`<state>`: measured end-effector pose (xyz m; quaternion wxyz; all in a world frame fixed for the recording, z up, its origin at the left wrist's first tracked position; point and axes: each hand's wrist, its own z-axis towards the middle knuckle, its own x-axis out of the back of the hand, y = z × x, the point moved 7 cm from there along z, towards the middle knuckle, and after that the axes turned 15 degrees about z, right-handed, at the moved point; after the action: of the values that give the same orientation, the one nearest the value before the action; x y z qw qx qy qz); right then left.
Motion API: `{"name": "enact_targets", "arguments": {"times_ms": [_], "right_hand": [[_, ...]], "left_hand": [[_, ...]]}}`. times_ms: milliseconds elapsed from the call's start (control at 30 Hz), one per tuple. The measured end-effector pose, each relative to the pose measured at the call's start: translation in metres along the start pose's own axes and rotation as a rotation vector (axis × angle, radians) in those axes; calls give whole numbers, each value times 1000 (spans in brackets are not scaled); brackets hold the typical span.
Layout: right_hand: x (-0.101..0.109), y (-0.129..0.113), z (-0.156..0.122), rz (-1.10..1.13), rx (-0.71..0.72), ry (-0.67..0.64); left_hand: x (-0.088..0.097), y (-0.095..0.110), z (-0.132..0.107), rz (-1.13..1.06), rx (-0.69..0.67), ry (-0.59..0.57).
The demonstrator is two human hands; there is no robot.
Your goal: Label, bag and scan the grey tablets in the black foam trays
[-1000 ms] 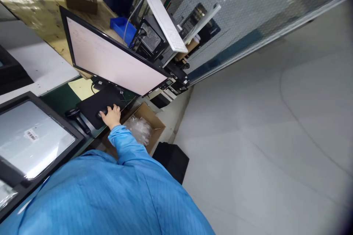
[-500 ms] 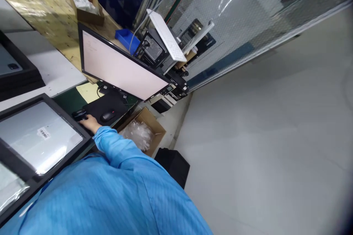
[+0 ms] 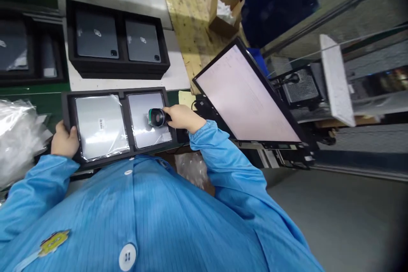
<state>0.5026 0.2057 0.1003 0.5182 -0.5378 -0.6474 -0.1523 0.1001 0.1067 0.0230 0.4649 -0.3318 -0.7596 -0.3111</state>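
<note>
My right hand (image 3: 184, 118) is closed round a black barcode scanner (image 3: 157, 117), whose head hangs over the right tablet (image 3: 143, 102) in a black foam tray (image 3: 125, 121). Part of that tablet is hidden under the scanner. Beside it, in the left compartment, lies a film-wrapped tablet (image 3: 95, 136) with a white barcode label (image 3: 101, 124). At the tray's left edge my left hand (image 3: 65, 140) grips the rim, thumb on the near side.
Behind stands a stack of black trays (image 3: 121, 68) holding two dark tablets. A monitor (image 3: 245, 93) rises on the right, with a cardboard box (image 3: 225, 21) beyond it. Clear plastic bags (image 3: 19, 140) pile up at the left; another tray (image 3: 35, 78) sits behind them.
The view has swung left. My right hand has brought the scanner from beside the mouse to above the right tablet. My left hand has come into view on the tray.
</note>
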Motion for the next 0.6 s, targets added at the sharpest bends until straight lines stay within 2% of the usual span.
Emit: {"name": "enact_targets", "arguments": {"times_ms": [67,167,400,500,600], "right_hand": [[-6,-9,1,-104,-33,-66],[-9,-8,5,-169,-69,-96],[-9,-1,-1,-131,-67,-92],[-4,24,-8,1,-163,80],[-10,75,-20,193,-434,359]], "left_hand": [[-3,5,-1,18,11,-34],[-2,8,-4,16,0,-39],[0,8,-7,24,15,-59],[2,9,-8,28,21,-58],[3,9,-7,24,12,-54]]}}
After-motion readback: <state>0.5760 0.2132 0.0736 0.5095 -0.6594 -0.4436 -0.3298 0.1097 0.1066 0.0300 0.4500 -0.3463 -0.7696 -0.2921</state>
